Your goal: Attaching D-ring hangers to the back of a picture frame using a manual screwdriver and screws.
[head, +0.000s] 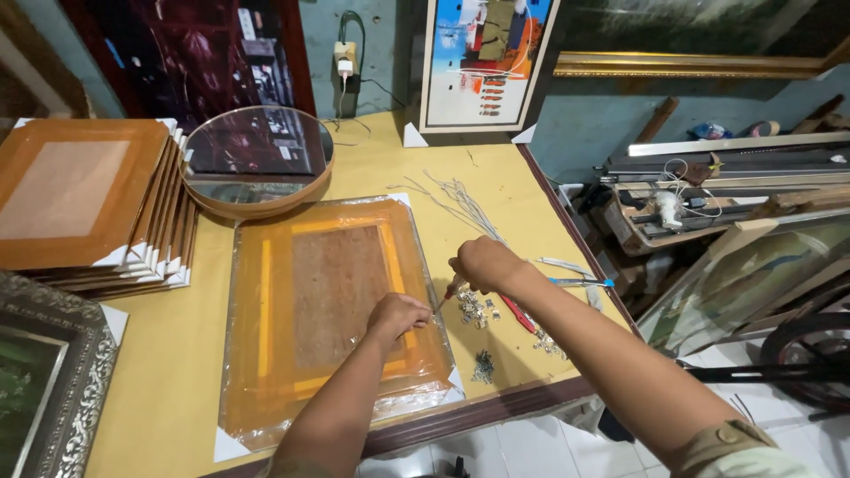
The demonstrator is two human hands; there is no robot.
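Observation:
A plastic-wrapped orange picture frame [328, 310] lies face down on the yellow table [177, 354]. My left hand [397, 316] rests closed on the frame's right edge, seemingly pinching something small that I cannot make out. My right hand [482, 263] is closed on a screwdriver [447, 294] whose tip points down at that same edge, just beside my left fingers. A small heap of metal hangers [476, 308] lies right of the frame, and a little pile of dark screws [483, 366] sits near the table's front edge.
A stack of orange frames [80, 204] and a round mirror [257, 159] stand at the back left; an ornate silver frame [44, 372] lies at the left. Cords [460, 199], a red-handled tool [518, 313] and a blue-handled one [580, 282] lie at right. Machinery and paintings crowd the floor beyond.

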